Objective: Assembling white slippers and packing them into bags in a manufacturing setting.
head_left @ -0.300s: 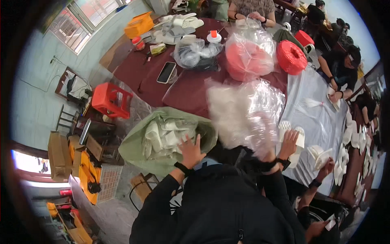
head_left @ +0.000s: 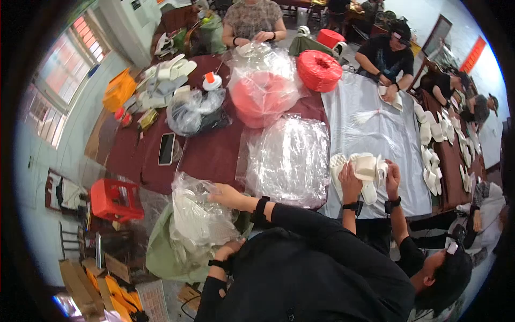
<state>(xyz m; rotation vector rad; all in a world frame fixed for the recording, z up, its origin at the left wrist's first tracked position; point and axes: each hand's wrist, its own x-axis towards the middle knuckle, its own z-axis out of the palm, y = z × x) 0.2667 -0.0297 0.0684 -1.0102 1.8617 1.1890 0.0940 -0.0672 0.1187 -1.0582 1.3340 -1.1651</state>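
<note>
A clear plastic bag of white slippers (head_left: pixel 201 212) is over the mouth of a green woven sack (head_left: pixel 158 244). My right hand (head_left: pixel 230 196) reaches across to the left, fingers closed on the bag's upper edge. Close to the sack's near right rim, my left hand (head_left: pixel 229 249) is curled, its fingertips partly hidden. More white slippers in clear wrapping could be seen inside the sack earlier; now the bag covers them. A stack of clear plastic bags (head_left: pixel 289 161) lies flat on the dark red tablecloth (head_left: pixel 206 155) to the right of my right hand.
A phone (head_left: pixel 166 149), a large bag of pink-red material (head_left: pixel 263 94) and a red roll of twine (head_left: pixel 319 71) lie on the table. At my right, a co-worker's hands (head_left: pixel 351 182) handle white slippers (head_left: pixel 367 169). A red stool (head_left: pixel 115 199) stands left.
My right hand has swung left with the bag of slippers, from above the stacked bags to the sack. My left hand has drawn back from the sack's contents to its near rim. The view has turned rightward.
</note>
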